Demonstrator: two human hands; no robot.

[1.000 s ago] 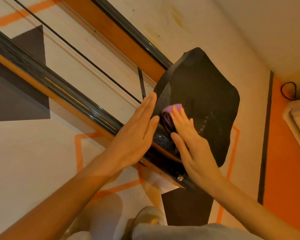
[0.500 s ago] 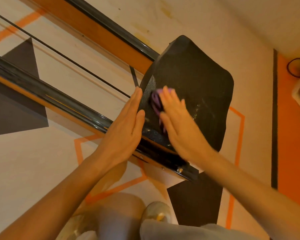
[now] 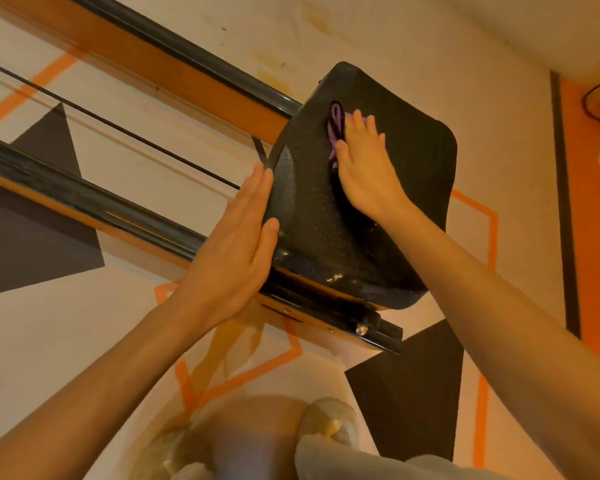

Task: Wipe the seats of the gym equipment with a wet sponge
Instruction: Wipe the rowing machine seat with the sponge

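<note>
A black padded seat (image 3: pixel 409 188) sits on a dark metal rail, its surface speckled and wet near the front edge. My right hand (image 3: pixel 368 168) lies flat on the seat's far half and presses a purple sponge (image 3: pixel 335 133) against it; most of the sponge is hidden under my fingers. With straight fingers, my left hand (image 3: pixel 236 244) presses against the seat's left side.
The dark rail (image 3: pixel 84 199) with orange trim runs from the left under the seat, a second rail (image 3: pixel 174 53) farther back, a thin black cable (image 3: pixel 118 128) between them. The pale floor has orange lines and dark shapes. My shoes (image 3: pixel 326 424) are at the bottom.
My right hand has slid the sponge away from me, from the seat's near left part to its far middle. My left hand stays pressed on the seat's side.
</note>
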